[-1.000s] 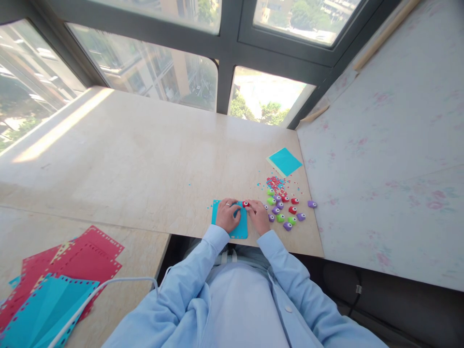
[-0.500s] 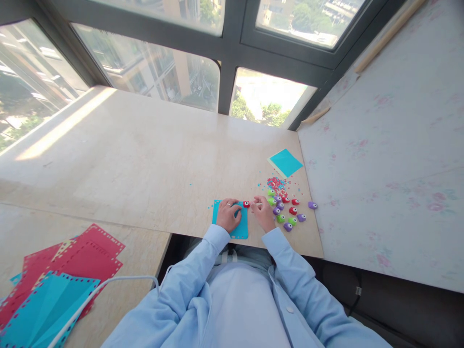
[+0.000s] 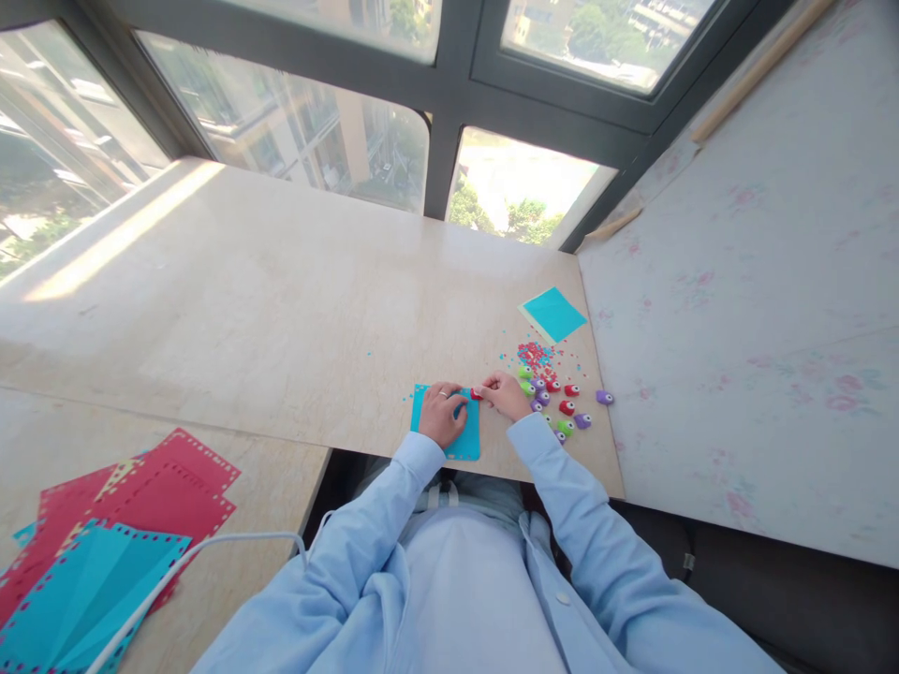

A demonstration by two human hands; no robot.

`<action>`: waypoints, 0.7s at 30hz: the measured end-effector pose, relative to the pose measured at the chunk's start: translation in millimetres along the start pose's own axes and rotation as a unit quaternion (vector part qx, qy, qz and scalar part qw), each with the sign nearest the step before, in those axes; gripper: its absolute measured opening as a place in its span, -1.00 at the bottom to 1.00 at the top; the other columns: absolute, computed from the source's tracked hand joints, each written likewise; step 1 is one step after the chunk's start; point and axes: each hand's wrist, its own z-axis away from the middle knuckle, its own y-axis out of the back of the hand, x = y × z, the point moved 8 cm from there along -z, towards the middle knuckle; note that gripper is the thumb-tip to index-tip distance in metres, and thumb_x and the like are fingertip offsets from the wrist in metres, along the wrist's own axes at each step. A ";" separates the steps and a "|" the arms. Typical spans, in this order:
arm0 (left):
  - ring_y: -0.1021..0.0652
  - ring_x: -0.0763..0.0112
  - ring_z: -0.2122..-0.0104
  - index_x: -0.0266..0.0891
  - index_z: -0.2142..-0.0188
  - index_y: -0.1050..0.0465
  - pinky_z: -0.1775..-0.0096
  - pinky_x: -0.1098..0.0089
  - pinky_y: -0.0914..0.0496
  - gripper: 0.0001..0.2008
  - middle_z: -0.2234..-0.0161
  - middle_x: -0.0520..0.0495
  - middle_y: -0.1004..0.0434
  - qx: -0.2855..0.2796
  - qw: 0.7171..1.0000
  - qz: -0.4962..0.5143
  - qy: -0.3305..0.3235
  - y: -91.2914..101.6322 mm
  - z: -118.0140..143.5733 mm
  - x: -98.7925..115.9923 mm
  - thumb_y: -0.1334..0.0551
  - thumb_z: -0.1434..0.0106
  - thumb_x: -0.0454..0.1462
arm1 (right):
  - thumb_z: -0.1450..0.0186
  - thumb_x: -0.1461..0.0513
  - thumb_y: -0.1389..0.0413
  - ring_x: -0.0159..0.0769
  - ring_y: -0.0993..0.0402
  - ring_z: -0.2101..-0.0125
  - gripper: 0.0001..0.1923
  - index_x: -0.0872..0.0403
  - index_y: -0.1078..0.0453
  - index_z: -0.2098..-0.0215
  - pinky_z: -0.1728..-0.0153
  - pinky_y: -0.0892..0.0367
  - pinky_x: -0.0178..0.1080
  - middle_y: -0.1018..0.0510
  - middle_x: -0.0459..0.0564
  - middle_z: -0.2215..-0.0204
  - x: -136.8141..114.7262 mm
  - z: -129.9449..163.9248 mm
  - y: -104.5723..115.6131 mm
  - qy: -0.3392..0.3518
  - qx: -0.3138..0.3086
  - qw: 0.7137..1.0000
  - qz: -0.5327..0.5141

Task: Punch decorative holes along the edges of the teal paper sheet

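Note:
A blue paper sheet with punched holes along its edges lies at the table's front edge. My left hand rests on top of it, pressing it down, with the thumb apart from the fingers. At the sheet's upper right edge sits a small red paper punch. My right hand has its fingertips closed on this punch, hiding part of it. Just right of that hand, several small red, green and purple paper punches are scattered, each with a white eye-like spot.
Red and blue punched-out paper bits form a pile behind the punches. Farther back lies a blue square of paper. At the left, red sheets and blue sheets overlap under a white cable. A papered wall borders the right side.
My right hand has moved left and its fingertips are now on the red paper punch, which stood clear of them before. My left hand stays on the blue sheet.

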 end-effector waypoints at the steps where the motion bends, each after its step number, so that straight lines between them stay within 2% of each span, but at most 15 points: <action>1: -0.43 0.19 0.05 -0.15 0.33 -0.55 0.00 0.12 -0.32 -0.87 0.13 -0.10 -0.53 0.000 1.000 0.001 -0.002 0.1 0.0 0.2 -0.24 -0.14 -0.36 | -0.13 0.24 -0.20 -0.46 -0.36 0.66 -0.87 0.09 -0.33 0.48 0.54 -0.23 -0.38 -0.46 -0.18 0.65 -2.5 -0.3 -0.2 0.002 -0.003 1.000 0.029; 5: -0.44 0.18 0.06 -0.16 0.33 -0.54 -0.01 0.10 -0.33 -0.86 0.13 -0.10 -0.53 0.005 1.000 0.011 -0.007 0.8 0.0 0.7 -0.23 -0.14 -0.37 | -0.15 0.26 -0.19 -0.42 -0.40 0.54 -0.89 0.09 -0.36 0.49 0.48 -0.21 -0.38 -0.50 -0.12 0.56 -12.1 -3.9 -0.7 -0.004 -0.011 0.988 0.156; 7: -0.45 0.18 0.06 -0.15 0.33 -0.54 -0.01 0.08 -0.33 -0.86 0.13 -0.11 -0.53 0.007 1.000 0.016 -0.007 0.7 0.2 0.2 -0.22 -0.15 -0.37 | -0.12 0.27 -0.21 -0.38 -0.42 0.46 -0.90 0.09 -0.37 0.50 0.45 -0.19 -0.37 -0.52 -0.08 0.51 -15.8 -7.0 -0.2 -0.009 -0.008 0.982 0.187; 14: -0.43 0.20 0.03 -0.14 0.31 -0.53 -0.06 0.08 -0.32 -0.84 0.11 -0.10 -0.52 0.016 1.000 0.021 -0.013 0.4 1.6 -0.1 -0.22 -0.14 -0.38 | -0.05 0.31 -0.25 -0.34 -0.42 0.42 -0.89 0.10 -0.40 0.56 0.45 -0.14 -0.36 -0.54 -0.05 0.50 -22.6 -15.6 -4.3 -0.025 -0.029 0.971 0.235; 21: -0.44 0.20 0.05 -0.15 0.33 -0.54 -0.05 0.07 -0.33 -0.85 0.11 -0.11 -0.52 0.008 1.000 0.014 -0.019 1.3 0.5 1.2 -0.22 -0.14 -0.38 | -0.07 0.30 -0.25 -0.33 -0.44 0.43 -0.89 0.12 -0.42 0.57 0.46 -0.16 -0.35 -0.54 -0.03 0.51 -20.1 -14.4 -4.3 -0.022 -0.022 0.973 0.228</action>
